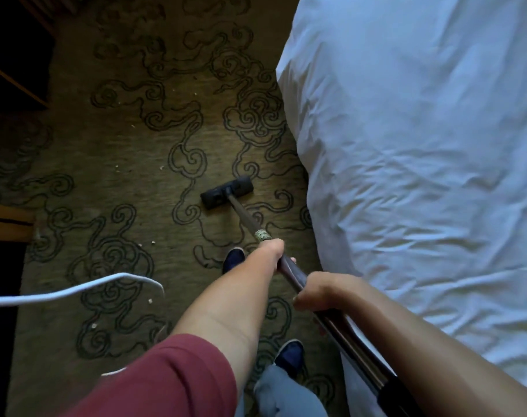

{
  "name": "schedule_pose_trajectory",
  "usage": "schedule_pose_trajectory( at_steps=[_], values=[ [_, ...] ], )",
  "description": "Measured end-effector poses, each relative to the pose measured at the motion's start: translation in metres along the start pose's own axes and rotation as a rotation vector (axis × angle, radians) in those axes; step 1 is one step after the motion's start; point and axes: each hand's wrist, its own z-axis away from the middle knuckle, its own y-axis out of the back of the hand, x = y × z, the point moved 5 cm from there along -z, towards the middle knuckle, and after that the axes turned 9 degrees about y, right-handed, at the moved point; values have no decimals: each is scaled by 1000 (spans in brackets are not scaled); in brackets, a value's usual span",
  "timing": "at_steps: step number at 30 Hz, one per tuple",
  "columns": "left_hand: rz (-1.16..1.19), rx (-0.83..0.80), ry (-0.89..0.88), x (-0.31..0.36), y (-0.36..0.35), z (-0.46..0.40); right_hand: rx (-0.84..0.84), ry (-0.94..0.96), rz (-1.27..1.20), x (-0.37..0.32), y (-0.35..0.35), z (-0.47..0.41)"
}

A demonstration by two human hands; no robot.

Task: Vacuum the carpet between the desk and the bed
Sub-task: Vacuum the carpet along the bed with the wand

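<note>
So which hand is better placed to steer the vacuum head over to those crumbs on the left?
Left, probably. The left hand grips the pole lower, nearer the vacuum head; the right hand holds higher up, beside the bed.

- Overall dim; olive patterned carpet [130,164] muddy, low contrast.
- Brightest area: white crumpled duvet on the bed [421,145], cool bluish cast, no clipping.
- Left edge and top-left corner fall to near black; dark wooden furniture [12,85] barely resolved.
- Wide-angle bending at frame edges.
- Maroon sleeve [166,377] soft, near lens.
</note>
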Motion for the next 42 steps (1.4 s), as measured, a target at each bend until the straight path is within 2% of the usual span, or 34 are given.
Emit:
schedule_pose_trajectory(
  at_steps=[5,10,16,21,25,29,37,42],
  values=[
    [-57,14,45,-91,-42,17,-21,-23,36,54,-70,41],
    [-59,-33,148,-163,-72,37,-96,-59,-119,98,-124,74],
    [-86,-3,161,-199,-90,44,-88,-60,-157,129,-154,88],
    [-25,65,103,-193,-95,43,-87,-45,-225,136,-144,86],
    [28,106,2,-139,-87,42,-50,-3,-232,125,-106,73],
    [42,165,-146,-43,-50,45,78,62,-177,84,-38,39],
    [150,244,-229,134,75,20,70,137,-357,-54,88,-40],
    [320,214,-282,259,166,8,192,214,-335,-158,180,-97]
  ],
)
